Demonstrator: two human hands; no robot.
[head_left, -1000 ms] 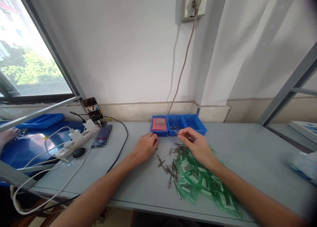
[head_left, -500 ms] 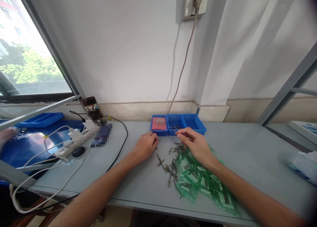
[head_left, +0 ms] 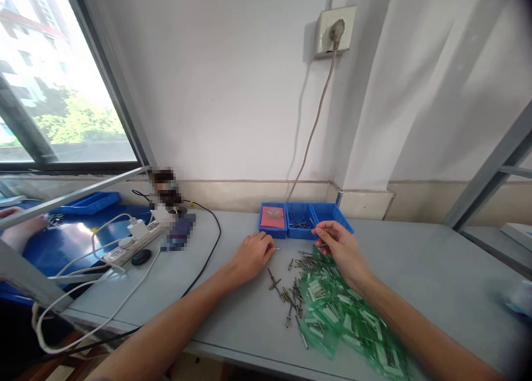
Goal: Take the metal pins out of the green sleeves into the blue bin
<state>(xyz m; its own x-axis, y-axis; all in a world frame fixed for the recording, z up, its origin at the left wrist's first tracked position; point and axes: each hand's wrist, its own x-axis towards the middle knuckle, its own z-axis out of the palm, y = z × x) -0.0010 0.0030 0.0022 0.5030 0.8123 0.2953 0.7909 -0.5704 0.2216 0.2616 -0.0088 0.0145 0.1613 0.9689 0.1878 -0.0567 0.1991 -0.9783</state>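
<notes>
Small grey metal pins (head_left: 296,299) lie between two bare hands

Think of a clock lying on the smooth grey table (head_left: 236,320), with the loose pins in the middle and twelve toward the white wall (head_left: 233,104).

The left hand (head_left: 253,256) rests at ten o'clock. Its fingers are bent and close together. A thin, shiny metal piece (head_left: 278,249) pokes out by the fingertips, but I cannot tell if they grip it.

The right hand (head_left: 338,251) is at two o'clock, raised by the boxes. Its thumb and first finger are pinched narrow, holding one slim metal pin (head_left: 312,222).

At twelve are three open blue plastic boxes in a row. The left box (head_left: 272,233) has a pink sheet (head_left: 272,219) in it. The middle box (head_left: 296,235) has dark pins inside. The right box (head_left: 328,210) is just behind the right hand.

At four o'clock lies a heap of thin, see-through green plastic bags (head_left: 357,320), with white strips and pins in them. Some loose pins touch the bags.

Far off at nine are a long white power strip (head_left: 133,242) and another person's hand (head_left: 29,226).
</notes>
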